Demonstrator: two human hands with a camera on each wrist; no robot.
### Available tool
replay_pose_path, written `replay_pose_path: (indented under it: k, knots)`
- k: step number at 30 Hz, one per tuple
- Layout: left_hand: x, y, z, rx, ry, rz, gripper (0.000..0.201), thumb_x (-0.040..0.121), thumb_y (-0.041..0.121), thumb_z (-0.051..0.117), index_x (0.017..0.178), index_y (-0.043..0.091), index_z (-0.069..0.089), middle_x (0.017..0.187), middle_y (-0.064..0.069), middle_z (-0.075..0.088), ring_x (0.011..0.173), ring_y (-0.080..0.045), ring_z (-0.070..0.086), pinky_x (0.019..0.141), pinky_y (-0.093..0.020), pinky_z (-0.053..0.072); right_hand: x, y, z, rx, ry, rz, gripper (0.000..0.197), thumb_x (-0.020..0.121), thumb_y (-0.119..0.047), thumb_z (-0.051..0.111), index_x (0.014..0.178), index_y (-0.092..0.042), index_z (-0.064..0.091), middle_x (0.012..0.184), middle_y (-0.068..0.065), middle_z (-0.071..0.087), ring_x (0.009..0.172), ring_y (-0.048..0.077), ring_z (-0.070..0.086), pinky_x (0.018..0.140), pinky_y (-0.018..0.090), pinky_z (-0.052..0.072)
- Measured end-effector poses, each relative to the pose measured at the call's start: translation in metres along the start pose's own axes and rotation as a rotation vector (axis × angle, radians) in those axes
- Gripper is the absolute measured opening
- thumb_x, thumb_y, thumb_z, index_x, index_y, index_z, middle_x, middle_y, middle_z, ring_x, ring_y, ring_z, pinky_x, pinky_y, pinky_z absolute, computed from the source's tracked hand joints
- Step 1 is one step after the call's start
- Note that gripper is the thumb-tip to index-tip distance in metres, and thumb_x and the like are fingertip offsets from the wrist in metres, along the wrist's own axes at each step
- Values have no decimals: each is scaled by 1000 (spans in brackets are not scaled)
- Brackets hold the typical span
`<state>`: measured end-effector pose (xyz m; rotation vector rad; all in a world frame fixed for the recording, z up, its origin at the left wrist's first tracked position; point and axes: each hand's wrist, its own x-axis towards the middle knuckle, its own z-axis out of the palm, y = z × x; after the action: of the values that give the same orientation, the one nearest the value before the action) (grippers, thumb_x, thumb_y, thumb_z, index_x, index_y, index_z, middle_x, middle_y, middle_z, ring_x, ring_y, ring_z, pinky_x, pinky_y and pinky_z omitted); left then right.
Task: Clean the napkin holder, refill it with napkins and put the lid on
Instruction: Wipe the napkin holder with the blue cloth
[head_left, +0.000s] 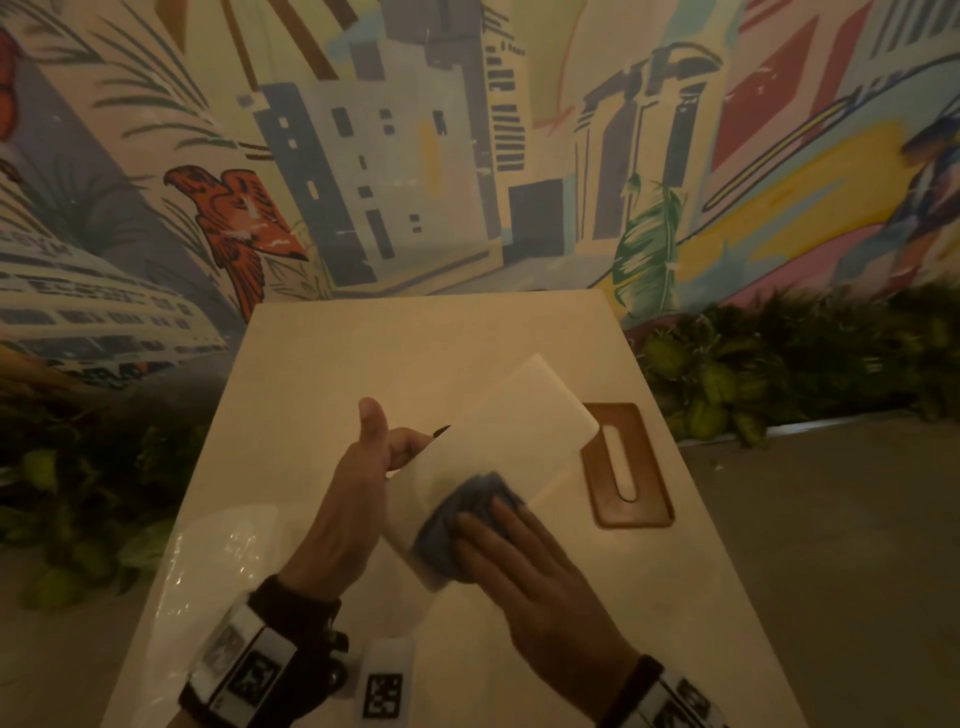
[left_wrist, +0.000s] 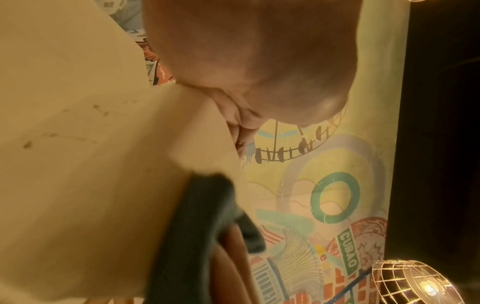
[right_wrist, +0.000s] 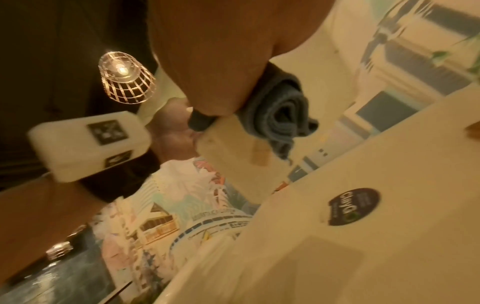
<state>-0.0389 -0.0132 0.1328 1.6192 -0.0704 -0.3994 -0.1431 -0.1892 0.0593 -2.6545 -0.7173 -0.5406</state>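
Observation:
The white box-shaped napkin holder (head_left: 519, 431) is tilted above the table, open and with no lid on it. My left hand (head_left: 358, 467) grips its left end, thumb up and fingers curled round the far side. My right hand (head_left: 524, 566) presses a bunched blue-grey cloth (head_left: 467, 504) flat against the holder's near side with straight fingers. In the left wrist view the cloth (left_wrist: 192, 226) lies against the holder's wall (left_wrist: 103, 144). In the right wrist view the cloth (right_wrist: 278, 115) sits rolled under my palm. The brown lid (head_left: 628, 467) with a slot lies on the table just right of the holder.
A plastic-wrapped pack of white napkins (head_left: 208, 566) lies on the pale table (head_left: 363, 353) at its near left. A small white block with a black marker (head_left: 384, 686) sits at the near edge. Green plants (head_left: 779, 364) flank the table; a painted wall stands behind it.

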Motion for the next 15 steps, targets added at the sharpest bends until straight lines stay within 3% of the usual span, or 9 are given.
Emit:
replay_pose_path:
  k: [2, 4, 6, 8, 10, 12, 13, 15]
  knots:
    - [0, -1, -1, 85, 48, 33, 83, 72, 86, 25, 77, 17, 72, 81, -11, 71, 74, -28, 66, 68, -40, 52, -8, 17, -5, 53, 88, 113, 39, 103, -21, 29, 142, -18, 33, 150, 0, 37, 142, 22, 29, 117, 38, 23]
    - [-1, -1, -2, 139, 110, 107, 61, 89, 62, 42, 70, 9, 65, 68, -12, 64, 60, -24, 55, 58, -37, 43, -11, 30, -14, 112, 191, 277, 40, 105, -28, 23, 141, -16, 35, 145, 1, 41, 138, 19, 33, 116, 30, 25]
    - [-1, -4, -4, 182, 155, 158, 38, 90, 40, 61, 69, 10, 64, 62, -4, 60, 56, -15, 50, 55, -33, 39, -11, 38, -24, 249, 344, 474, 38, 103, -31, 29, 132, -15, 45, 131, 1, 52, 123, 11, 45, 107, 15, 33]
    - [2, -8, -8, 259, 173, 178, 19, 87, 29, 67, 74, 16, 69, 69, -1, 68, 60, -10, 57, 54, -31, 45, -7, 43, -34, 394, 474, 723, 27, 99, -26, 36, 121, -24, 51, 116, -5, 59, 106, 8, 55, 92, 13, 44]
    - [3, -12, -11, 285, 172, 189, 11, 87, 25, 68, 78, 19, 70, 74, 0, 69, 64, -9, 60, 55, -27, 46, -2, 44, -42, 696, 480, 972, 24, 101, -17, 41, 116, -32, 53, 111, -4, 60, 100, 16, 60, 83, 28, 50]
    - [2, -13, -13, 261, 158, 203, 9, 86, 24, 68, 80, 18, 70, 75, -2, 70, 64, -11, 61, 55, -28, 47, 1, 43, -48, 1019, 422, 1105, 26, 99, -15, 47, 120, -28, 54, 116, 3, 61, 96, 18, 63, 79, 33, 52]
    - [1, -13, -13, 240, 144, 217, 9, 86, 24, 69, 80, 17, 71, 76, -4, 70, 65, -13, 61, 55, -29, 48, 3, 43, -49, 1079, 359, 1101, 29, 97, -23, 53, 126, -26, 53, 122, 4, 60, 103, 16, 62, 83, 31, 50]
    - [-1, -13, -14, 153, 93, 243, 16, 82, 28, 72, 81, 12, 70, 76, -9, 69, 65, -18, 61, 55, -31, 48, 7, 40, -48, 1193, 228, 1055, 67, 78, -54, 69, 135, -27, 46, 132, 1, 57, 117, 16, 57, 87, 27, 47]
